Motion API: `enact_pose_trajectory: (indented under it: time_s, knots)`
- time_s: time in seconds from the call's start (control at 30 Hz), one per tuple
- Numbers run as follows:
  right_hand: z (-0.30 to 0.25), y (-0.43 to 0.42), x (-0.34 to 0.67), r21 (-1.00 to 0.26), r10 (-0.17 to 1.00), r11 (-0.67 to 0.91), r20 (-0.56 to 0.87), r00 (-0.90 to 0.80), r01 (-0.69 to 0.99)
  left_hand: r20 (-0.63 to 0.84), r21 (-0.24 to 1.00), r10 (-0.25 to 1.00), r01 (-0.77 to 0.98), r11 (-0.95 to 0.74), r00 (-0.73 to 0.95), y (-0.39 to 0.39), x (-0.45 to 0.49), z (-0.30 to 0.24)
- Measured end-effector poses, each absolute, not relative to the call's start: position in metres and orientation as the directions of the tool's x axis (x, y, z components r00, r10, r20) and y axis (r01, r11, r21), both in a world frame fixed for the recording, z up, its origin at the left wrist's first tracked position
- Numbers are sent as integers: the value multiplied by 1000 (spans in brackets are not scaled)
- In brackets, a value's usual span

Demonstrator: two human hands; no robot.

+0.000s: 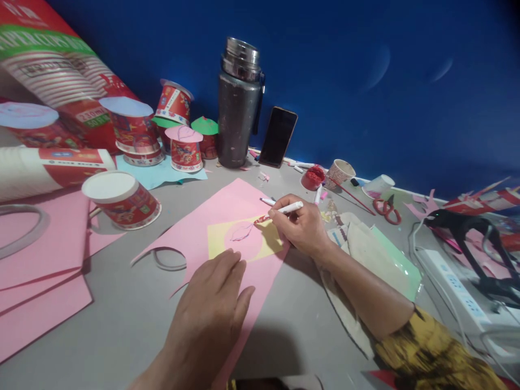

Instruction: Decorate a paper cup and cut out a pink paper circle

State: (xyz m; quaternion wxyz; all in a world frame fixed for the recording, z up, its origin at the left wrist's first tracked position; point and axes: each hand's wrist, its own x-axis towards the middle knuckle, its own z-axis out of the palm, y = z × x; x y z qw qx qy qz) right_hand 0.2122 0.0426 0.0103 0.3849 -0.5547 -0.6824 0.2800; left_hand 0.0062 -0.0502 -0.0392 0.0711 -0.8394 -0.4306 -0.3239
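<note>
Gripping a white marker (291,207), the right hand (304,225) sits beside a pink circle (246,245); the left hand (211,298) (flat, thumb apart) lies across pink paper (235,197).

the red bag (67,67) reads "apercups", "230ml", "50".

dark flask (238,108): upright, metal neck | black-screened phone (278,136): just right of flask, propped, tilted | blue panel (345,81): behind flask | red-and-green bag of paper cups (44,43): left of flask | red-handled scissors (387,208): right of flask, nearer the camera | white power strip (459,287): far right of flask, nearer still
</note>
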Motion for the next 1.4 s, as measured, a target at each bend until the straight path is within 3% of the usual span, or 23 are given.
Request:
enact_pose_trajectory:
  time_s: [0.17,0.37,0.6,0.77,1.03,1.23,1.4]
  knots:
    - [11,41,211,-784,965,258,237,-112,565,597,167,688,775,-610,412,-51,6,-41]
    - [14,41,212,-757,939,276,345,4,592,595,171,686,768,-618,420,-50,6,-41]
    - [6,45,215,-845,961,229,274,23,484,590,180,700,779,-600,403,-50,7,-42]
    - [-1,44,217,-921,986,168,153,-71,352,569,183,722,795,-578,394,-49,7,-43]
    - [5,33,207,-857,934,354,302,-192,373,568,182,724,799,-574,391,-50,5,-45]
    - [3,33,201,-845,932,335,234,-275,417,562,186,725,793,-579,398,-51,7,-40]
    - [3,33,202,-825,924,363,258,-282,434,572,184,719,793,-581,395,-52,8,-40]
